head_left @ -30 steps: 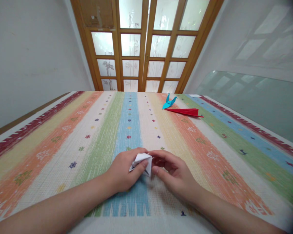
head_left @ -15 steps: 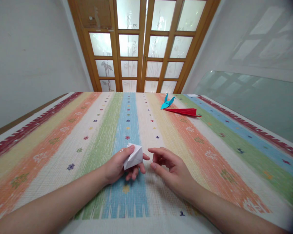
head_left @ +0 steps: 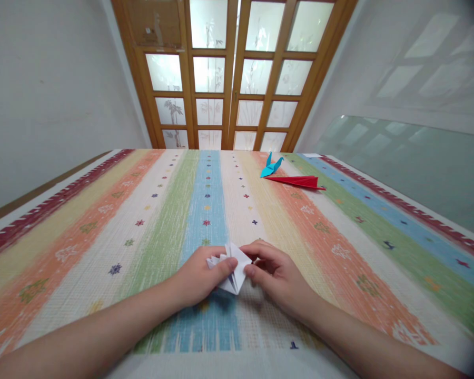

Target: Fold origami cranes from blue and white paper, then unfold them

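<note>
A small folded piece of white paper (head_left: 234, 267) is held just above the striped tablecloth (head_left: 150, 221) near the front edge. My left hand (head_left: 199, 276) grips its left side, thumb on top. My right hand (head_left: 274, 273) pinches its right edge with thumb and fingers. Several pointed flaps of the paper show between the two hands; its underside is hidden.
A blue origami crane (head_left: 271, 165) and a flat red folded paper (head_left: 298, 181) lie on the far right part of the table. A wooden glazed door (head_left: 229, 73) stands behind the table, with white walls on both sides.
Half a second ago only my left hand held the white paper, lifted and turned; now it is lower and my right hand has closed on its right edge again.
</note>
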`<state>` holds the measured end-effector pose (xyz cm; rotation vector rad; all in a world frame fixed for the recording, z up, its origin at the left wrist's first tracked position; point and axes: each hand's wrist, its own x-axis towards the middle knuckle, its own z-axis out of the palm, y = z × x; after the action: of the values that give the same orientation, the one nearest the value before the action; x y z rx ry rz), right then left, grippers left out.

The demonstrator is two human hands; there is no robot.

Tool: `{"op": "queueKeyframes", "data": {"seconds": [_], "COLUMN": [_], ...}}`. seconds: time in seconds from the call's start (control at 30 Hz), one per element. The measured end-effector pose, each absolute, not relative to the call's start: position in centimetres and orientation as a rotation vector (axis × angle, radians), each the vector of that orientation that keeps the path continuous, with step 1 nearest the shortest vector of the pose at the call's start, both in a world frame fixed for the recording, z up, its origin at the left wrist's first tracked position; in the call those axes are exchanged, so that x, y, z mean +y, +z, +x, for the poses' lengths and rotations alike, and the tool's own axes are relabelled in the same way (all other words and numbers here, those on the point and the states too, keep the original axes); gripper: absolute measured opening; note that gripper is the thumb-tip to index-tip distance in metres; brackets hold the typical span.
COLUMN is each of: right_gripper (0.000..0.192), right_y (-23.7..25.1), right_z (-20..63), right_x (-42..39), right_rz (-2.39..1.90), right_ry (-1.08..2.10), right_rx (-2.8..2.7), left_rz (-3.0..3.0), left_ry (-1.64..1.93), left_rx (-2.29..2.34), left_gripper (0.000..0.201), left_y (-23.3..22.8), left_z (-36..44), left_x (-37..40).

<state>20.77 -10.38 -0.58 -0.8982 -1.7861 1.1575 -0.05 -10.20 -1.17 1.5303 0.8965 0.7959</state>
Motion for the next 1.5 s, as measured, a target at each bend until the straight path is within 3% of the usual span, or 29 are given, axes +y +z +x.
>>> {"op": "queueKeyframes", "data": {"seconds": [0.33, 0.5, 0.67, 0.83, 1.03, 1.23, 1.5], "right_gripper": [0.020, 0.040, 0.010, 0.019, 0.023, 0.025, 0.018], "right_y": [-1.5, -1.4, -0.6, -0.8, -0.8, -0.5, 0.0], "right_z": [21.0, 20.9, 20.8, 21.0, 20.8, 21.3, 21.5], "right_x": [-9.5, -9.7, -10.0, -10.0, -10.4, -10.1, -10.2], "right_rz": [-0.993, -0.948, -0.821, -0.843, -0.849, -0.958, -0.993], "right_ry": [1.378, 1.376, 1.309, 1.418, 1.532, 1.440, 1.256], "right_rx": [-1.619, -1.608, -1.713, -1.663, -1.613, -1.583, -1.686], "left_rz": [1.815, 1.942, 1.958, 1.578, 1.587, 1.434, 1.334], "left_ry": [0.955, 0.913, 0.943, 0.997, 1.058, 0.976, 0.925], "left_rx": [1.039, 1.060, 1.029, 1.027, 0.952, 0.867, 0.810], "left_gripper": [0.036, 0.033, 0.030, 0.035, 0.038, 0.029, 0.043], "left_y": [-0.9, -0.6, -0.5, -1.0, -0.7, -1.2, -1.9], "left_z": [-1.1, -0.9, -0.9, -1.1, -0.9, -1.0, -0.7], "left_x": [-9.4, -9.6, -9.7, -9.6, -9.8, -9.6, -9.4]}}
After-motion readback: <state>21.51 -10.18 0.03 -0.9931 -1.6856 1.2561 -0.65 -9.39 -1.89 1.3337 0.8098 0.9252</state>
